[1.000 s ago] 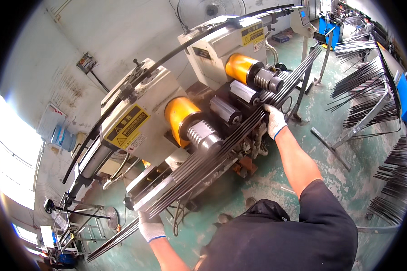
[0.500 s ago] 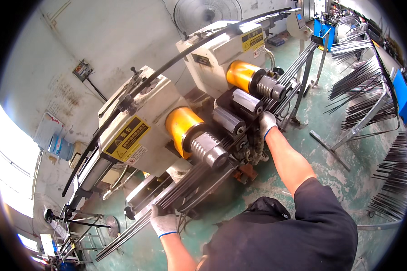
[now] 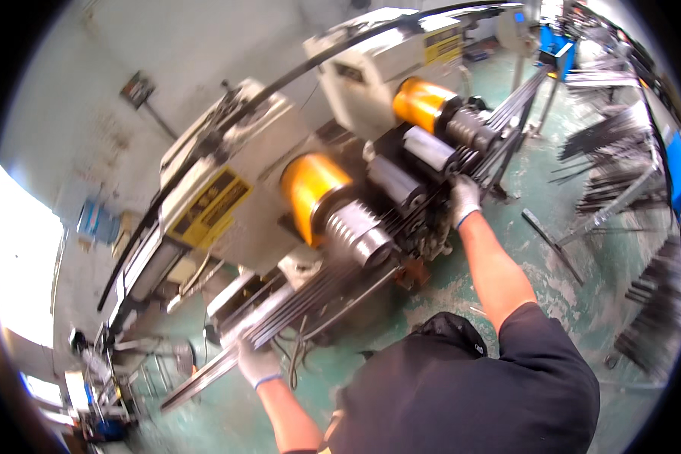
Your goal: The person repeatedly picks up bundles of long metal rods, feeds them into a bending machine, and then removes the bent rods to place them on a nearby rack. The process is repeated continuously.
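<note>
A bundle of long thin metal rods [image 3: 299,309] slants from lower left to upper right along the front of a machine. My left hand [image 3: 258,362], in a pale glove with a blue cuff, is closed around the bundle near its lower left end. My right hand [image 3: 465,200], gloved alike, grips the rods farther right, beside two dark rollers [image 3: 396,181]; its fingertips are partly hidden. Between my hands, a ribbed metal spindle [image 3: 359,233] on an orange drum [image 3: 315,193] sits just above the rods. A second orange drum [image 3: 425,104] carries another ribbed spindle [image 3: 473,130].
Pale machine housings [image 3: 238,174] with yellow warning labels stand behind the rods. A long black bar [image 3: 318,62] arches over them. At right, a metal rack [image 3: 620,198] holds many dark rods. Cables [image 3: 299,349] hang below the bundle; a blue water jug [image 3: 98,222] is at far left.
The view has shifted, so the machine appears higher. My left hand has moved a little left along the machine, and my hands are slightly farther apart. Both still hold the rods.
</note>
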### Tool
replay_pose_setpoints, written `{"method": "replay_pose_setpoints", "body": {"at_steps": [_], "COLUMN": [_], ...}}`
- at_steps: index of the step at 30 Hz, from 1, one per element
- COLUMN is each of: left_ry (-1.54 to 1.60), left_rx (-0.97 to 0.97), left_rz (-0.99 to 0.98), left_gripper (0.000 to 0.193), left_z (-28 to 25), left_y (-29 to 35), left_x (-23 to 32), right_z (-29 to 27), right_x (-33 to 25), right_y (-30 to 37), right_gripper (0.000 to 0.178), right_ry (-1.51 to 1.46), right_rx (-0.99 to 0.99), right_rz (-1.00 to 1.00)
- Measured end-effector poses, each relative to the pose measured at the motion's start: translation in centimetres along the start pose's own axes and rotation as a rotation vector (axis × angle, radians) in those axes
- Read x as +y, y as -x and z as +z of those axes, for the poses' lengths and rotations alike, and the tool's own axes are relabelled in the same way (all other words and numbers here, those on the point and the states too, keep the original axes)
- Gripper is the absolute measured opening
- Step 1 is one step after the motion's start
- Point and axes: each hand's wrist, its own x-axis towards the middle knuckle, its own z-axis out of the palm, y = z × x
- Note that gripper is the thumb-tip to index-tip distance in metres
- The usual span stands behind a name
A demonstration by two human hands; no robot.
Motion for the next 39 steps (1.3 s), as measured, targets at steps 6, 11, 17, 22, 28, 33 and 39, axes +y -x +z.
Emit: {"method": "replay_pose_setpoints", "body": {"at_steps": [6,11,17,22,28,33,39], "left_ry": [0.197,0.284,0.211,0.258,0.388,0.425,0.425], "left_rx": [-0.088,0.028,0.070,-0.084,-0.063,-0.050,0.177], "left_rz": [-0.128,0.000,0.076,-0.178,-0.366,-0.173,0.098], "left_gripper": [0.035,0.034,0.023,0.033,0.055,0.065,0.064], "left_z": [1.4,-1.5,-1.9,1.6,0.5,-10.0,-30.1], "left_y": [0.9,-0.4,-1.1,2.2,2.1,-0.2,-8.0], "left_x": [-2.8,1.4,-0.5,-1.0,-1.1,8.2,25.4], "right_z": [-2.0,-8.9,-15.7,-13.8,-12.2,-14.0,-21.3], "right_x": [-1.6,0.9,5.7,8.3,14.8,19.5,28.0], "right_y": [5.0,6.8,6.6,8.5,11.8,16.6,23.2], "right_gripper": [0.043,0.054,0.059,0.058,0.040,0.042,0.060], "right_ry": [-0.034,-0.052,-0.002,0.105,0.116,0.197,0.347], "right_rx": [0.005,0.022,0.086,-0.058,-0.167,-0.148,-0.043], "right_rz": [-0.091,0.179,0.315,0.351,0.488,0.603,0.720]}}
